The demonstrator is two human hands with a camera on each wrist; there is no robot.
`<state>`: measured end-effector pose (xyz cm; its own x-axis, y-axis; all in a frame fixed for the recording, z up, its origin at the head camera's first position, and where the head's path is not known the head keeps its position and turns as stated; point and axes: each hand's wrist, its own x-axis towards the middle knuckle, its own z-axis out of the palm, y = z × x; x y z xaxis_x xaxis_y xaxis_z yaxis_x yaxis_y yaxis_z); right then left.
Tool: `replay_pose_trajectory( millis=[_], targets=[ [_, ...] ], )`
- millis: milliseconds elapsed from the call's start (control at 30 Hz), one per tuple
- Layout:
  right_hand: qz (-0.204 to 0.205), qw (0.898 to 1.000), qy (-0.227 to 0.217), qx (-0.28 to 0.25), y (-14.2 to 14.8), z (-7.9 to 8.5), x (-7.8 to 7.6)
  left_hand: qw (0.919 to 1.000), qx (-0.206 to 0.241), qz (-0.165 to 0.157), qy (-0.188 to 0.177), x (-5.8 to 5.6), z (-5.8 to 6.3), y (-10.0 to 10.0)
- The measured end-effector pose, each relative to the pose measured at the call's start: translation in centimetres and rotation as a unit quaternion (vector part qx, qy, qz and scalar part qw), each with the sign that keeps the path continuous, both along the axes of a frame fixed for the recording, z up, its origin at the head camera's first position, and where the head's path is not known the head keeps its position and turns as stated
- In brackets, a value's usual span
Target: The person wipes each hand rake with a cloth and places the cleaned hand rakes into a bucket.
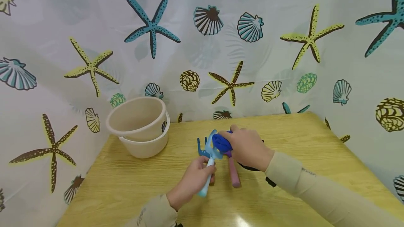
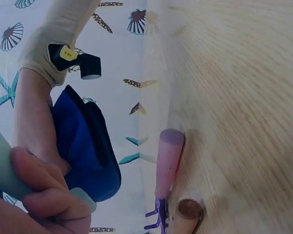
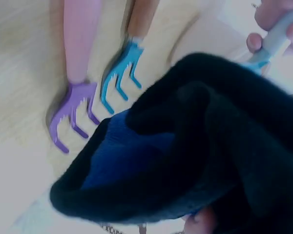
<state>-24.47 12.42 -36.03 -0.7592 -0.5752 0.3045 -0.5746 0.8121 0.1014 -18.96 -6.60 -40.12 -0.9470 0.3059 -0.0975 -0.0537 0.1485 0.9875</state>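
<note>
In the head view my left hand [image 1: 192,177] grips the pale handle of a light blue hand rake [image 1: 208,146], its head raised over the table. My right hand [image 1: 249,147] holds a bunched blue cloth [image 1: 222,143] with dark edging against that head, covering part of it. Below them a hand rake with a pink handle [image 1: 233,173] and purple tines [image 3: 74,109] lies on the table. Beside it lies a blue hand rake [image 3: 121,73] with a wooden handle [image 2: 184,219]. In the right wrist view the cloth [image 3: 136,146] hides most of the right hand.
A cream bucket [image 1: 142,134] stands at the back left of the wooden table [image 1: 132,179]. Behind the table hangs a white curtain [image 1: 195,52] printed with starfish and shells. Something dark lies partly hidden under the right hand.
</note>
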Motion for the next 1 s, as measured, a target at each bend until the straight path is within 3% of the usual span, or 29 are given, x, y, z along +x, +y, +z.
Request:
replay_pose_trajectory(
  millis=[200, 467, 533, 633, 767, 867, 1000],
  targets=[
    [0.013, 0.999, -0.038, 0.024, -0.9, -0.4, 0.4, 0.9998, -0.013, 0.010, 0.010, -0.1, 0.0, 0.0],
    [0.044, 0.986, -0.160, -0.017, -1.1, 0.2, 1.0, 0.9996, -0.017, 0.023, 0.001, -0.4, 0.1, -0.5],
    [0.032, 0.989, -0.143, -0.015, -1.0, 0.2, 1.0, 0.9998, -0.011, 0.019, 0.001, -0.4, 0.1, -0.4],
    [-0.003, 0.997, -0.074, -0.001, -0.8, 0.1, 1.0, 0.9999, 0.004, 0.010, -0.003, -0.4, -0.1, -0.2],
    [-0.031, 0.999, -0.008, 0.023, -0.7, -0.1, 0.9, 0.9999, 0.013, 0.008, -0.007, -0.1, 0.0, 0.0],
    [-0.003, 0.999, -0.019, 0.043, -0.9, -0.2, 1.0, 0.9998, 0.010, 0.013, -0.012, 0.1, 0.1, 0.1],
    [0.051, 0.994, -0.082, 0.043, -0.8, 0.0, 1.1, 0.9997, 0.007, 0.015, -0.019, 0.3, 0.1, 0.0]
  ],
)
